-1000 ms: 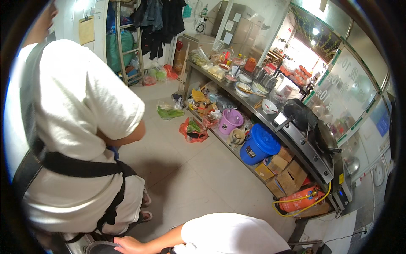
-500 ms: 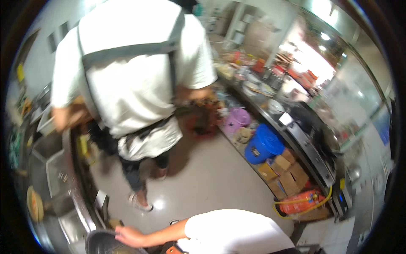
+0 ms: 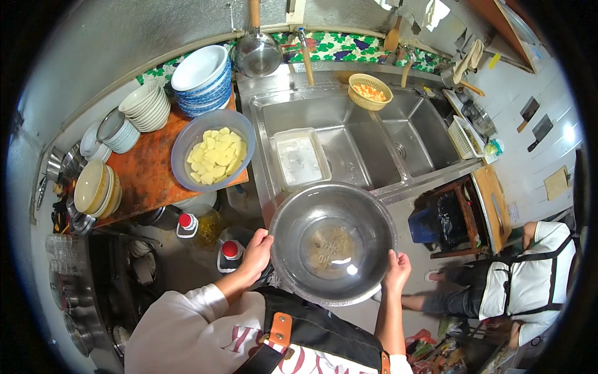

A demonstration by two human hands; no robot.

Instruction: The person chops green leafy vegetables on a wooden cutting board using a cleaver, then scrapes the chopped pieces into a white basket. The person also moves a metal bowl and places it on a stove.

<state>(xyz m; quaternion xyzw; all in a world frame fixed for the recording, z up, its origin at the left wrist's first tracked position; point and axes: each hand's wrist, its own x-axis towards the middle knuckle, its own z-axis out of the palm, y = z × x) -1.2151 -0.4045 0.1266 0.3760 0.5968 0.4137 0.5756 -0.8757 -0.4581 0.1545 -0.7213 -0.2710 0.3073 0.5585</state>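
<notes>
A wide, round grey basin (image 3: pixel 293 268) is held level in front of me, at the near edge of the sink. Brownish, murky liquid or residue (image 3: pixel 333 246) lies in its bottom; I cannot make out which. My left hand (image 3: pixel 255 254) is closed on the left rim, and my right hand (image 3: pixel 395 272) grips the right rim. Just beyond the basin is a stainless steel double sink (image 3: pixel 367 156), with a white rectangular tub (image 3: pixel 299 159) in its left bowl. A yellow basket (image 3: pixel 361 100) of diced orange pieces rests at the sink's far rim.
On the orange-brown table (image 3: pixel 143 181) at left stand a bowl of peeled potato pieces (image 3: pixel 215 159), stacked blue-rimmed bowls (image 3: pixel 202 81) and stacked plates. Bottles with red caps (image 3: pixel 230 249) stand below. A co-worker (image 3: pixel 529 280) is at right, near a wooden board (image 3: pixel 492 199).
The view has swung from the aisle and the co-worker's back to the sink. The basin, at the lower left before with one hand at it, is now central between both hands.
</notes>
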